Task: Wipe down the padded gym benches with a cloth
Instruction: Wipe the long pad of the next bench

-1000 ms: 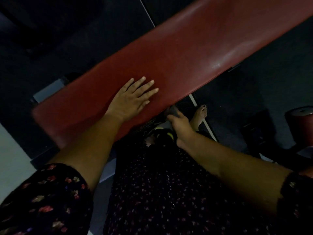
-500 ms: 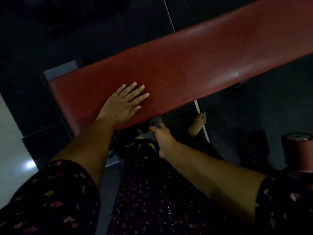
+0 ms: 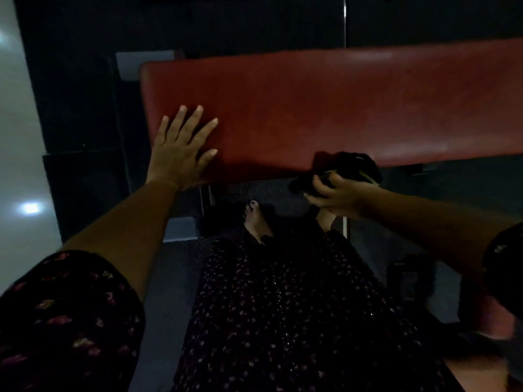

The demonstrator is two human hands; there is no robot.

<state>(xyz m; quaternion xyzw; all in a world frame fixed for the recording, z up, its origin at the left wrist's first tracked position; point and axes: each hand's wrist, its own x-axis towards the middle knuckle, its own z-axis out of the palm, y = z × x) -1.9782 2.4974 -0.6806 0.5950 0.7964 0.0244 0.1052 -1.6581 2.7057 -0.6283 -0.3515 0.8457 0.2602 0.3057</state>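
A long red padded bench (image 3: 325,108) runs across the upper half of the head view, its left end near the middle left. My left hand (image 3: 181,148) lies flat on the bench's near left corner, fingers spread, holding nothing. My right hand (image 3: 336,193) is shut on a dark bunched cloth (image 3: 351,168) with a pale trim. The cloth sits against the bench's near edge, right of centre. The scene is dim and the cloth's shape is hard to make out.
My bare feet (image 3: 257,222) stand on dark rubber flooring (image 3: 254,26) under the bench's near edge. A grey bench foot (image 3: 181,229) shows below the left end. A pale wall or floor strip (image 3: 17,137) runs down the left side. Dark equipment (image 3: 407,278) sits lower right.
My right hand has risen from below the bench to its near edge, and the dark cloth now shows in it. The view has swung so the bench lies level. My left hand stays flat.
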